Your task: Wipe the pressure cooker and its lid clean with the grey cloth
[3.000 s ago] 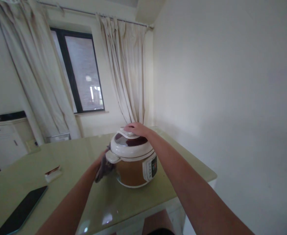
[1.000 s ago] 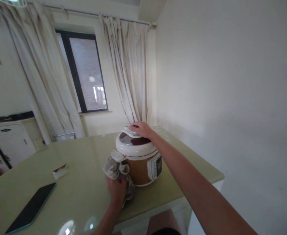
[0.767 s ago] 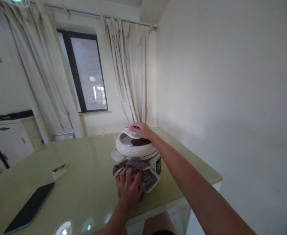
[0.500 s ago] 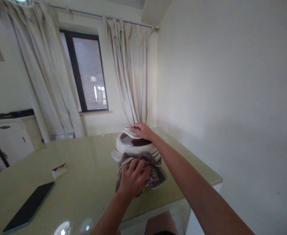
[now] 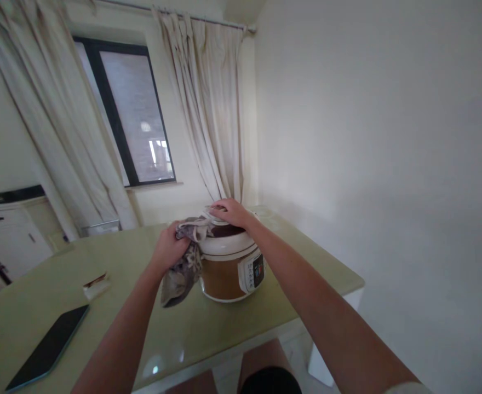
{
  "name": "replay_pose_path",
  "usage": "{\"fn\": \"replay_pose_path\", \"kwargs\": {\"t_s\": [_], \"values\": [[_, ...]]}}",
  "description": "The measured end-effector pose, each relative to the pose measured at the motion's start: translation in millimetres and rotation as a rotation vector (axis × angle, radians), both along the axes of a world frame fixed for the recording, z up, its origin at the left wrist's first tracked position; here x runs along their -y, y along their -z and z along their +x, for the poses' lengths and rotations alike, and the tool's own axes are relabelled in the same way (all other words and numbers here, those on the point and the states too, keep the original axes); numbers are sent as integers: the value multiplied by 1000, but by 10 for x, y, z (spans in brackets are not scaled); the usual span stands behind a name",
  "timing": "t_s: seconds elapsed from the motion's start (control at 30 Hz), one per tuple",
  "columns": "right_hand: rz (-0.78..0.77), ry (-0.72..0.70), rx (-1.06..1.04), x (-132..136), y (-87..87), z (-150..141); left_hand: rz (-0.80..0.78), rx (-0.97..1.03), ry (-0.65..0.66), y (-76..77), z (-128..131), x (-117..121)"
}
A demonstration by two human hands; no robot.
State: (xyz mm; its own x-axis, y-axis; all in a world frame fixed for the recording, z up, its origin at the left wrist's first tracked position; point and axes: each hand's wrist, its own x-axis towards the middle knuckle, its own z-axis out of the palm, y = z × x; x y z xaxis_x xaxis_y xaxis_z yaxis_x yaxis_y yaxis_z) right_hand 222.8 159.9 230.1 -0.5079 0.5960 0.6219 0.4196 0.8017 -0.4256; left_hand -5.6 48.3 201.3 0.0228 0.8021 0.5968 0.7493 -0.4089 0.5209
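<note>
A brown and white rice cooker (image 5: 220, 276) stands upright on the table, its control panel (image 5: 253, 272) facing front right. On top of its white lid (image 5: 224, 246), my right hand (image 5: 231, 212) is closed around the handle, which the fingers partly hide. My left hand (image 5: 171, 247) grips a grey patterned cloth (image 5: 182, 273) at the cooker's upper left. Part of the cloth lies against the lid's rim, and the rest hangs down beside the cooker's body.
The cooker rests near the front edge of a glossy greenish table (image 5: 142, 262). A dark tablet-like slab (image 5: 50, 345) lies at the left, with a small white packet (image 5: 96, 285) behind it. A wall (image 5: 368, 164) rises on the right; curtains (image 5: 212, 104) hang behind.
My left hand has carried the cloth from the cooker's front to its upper left side, so the brown body and control panel now show. My right hand stays on the lid handle.
</note>
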Motion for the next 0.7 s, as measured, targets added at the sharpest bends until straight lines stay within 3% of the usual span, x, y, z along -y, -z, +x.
{"fn": "replay_pose_path", "kwargs": {"t_s": [0.1,0.2,0.27,0.37,0.47,0.53,0.6,0.7], "values": [[-31,8,-24,-14,10,-13,-102,92,-85,8,-138,-251],[-112,-13,-68,-37,11,-26,-127,161,-52,77,-198,-297],[-163,-13,-92,-51,5,-28,-103,112,-84,131,-184,-174],[-193,-1,-91,-62,-6,-25,-24,-121,-129,178,-52,169],[-180,15,-70,-69,-13,-27,79,-383,-122,167,169,489],[-167,25,-56,-70,-15,-32,105,-464,-130,133,277,571],[-167,25,-55,-66,-16,-32,76,-430,-108,83,300,511],[-193,15,-99,-64,-17,-18,-50,-269,-125,-23,203,222]]}}
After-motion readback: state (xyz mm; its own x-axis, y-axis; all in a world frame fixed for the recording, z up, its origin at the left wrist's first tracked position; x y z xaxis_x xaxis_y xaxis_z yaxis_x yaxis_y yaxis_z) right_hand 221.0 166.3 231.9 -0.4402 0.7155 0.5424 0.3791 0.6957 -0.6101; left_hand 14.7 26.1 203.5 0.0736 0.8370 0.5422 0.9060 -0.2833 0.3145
